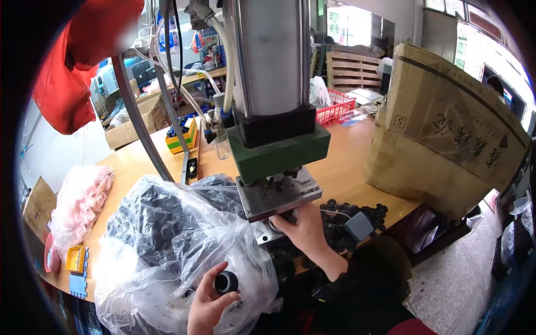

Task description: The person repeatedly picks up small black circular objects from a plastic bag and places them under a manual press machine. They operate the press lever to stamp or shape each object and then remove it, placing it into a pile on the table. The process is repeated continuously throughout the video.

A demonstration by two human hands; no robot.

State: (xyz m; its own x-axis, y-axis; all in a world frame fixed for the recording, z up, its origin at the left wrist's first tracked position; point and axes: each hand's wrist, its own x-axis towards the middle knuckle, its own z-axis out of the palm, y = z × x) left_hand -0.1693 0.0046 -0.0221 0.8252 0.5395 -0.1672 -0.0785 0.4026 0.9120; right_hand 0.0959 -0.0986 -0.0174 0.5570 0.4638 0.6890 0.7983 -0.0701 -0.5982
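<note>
In front of me my left hand (209,301) pinches a small round black cap (226,282) with a greyish middle, held over a large transparent plastic bag (184,234) filled with dark pieces. My right hand (307,234) reaches in under the metal plate (279,192) of a press. Its fingers are bent around something dark above the press's base (267,233); the plate hides most of it. Over the plate stands the press, with a green block (279,153) and a grey cylinder (271,56).
Right of the press lie many black round pieces (335,231) and a small grey box (359,226) with a cable. A big cardboard box (441,128) stands at the right. Pink bagged pieces (84,204) and a yellow tray (76,259) sit at the left; a red basket (335,106) is behind.
</note>
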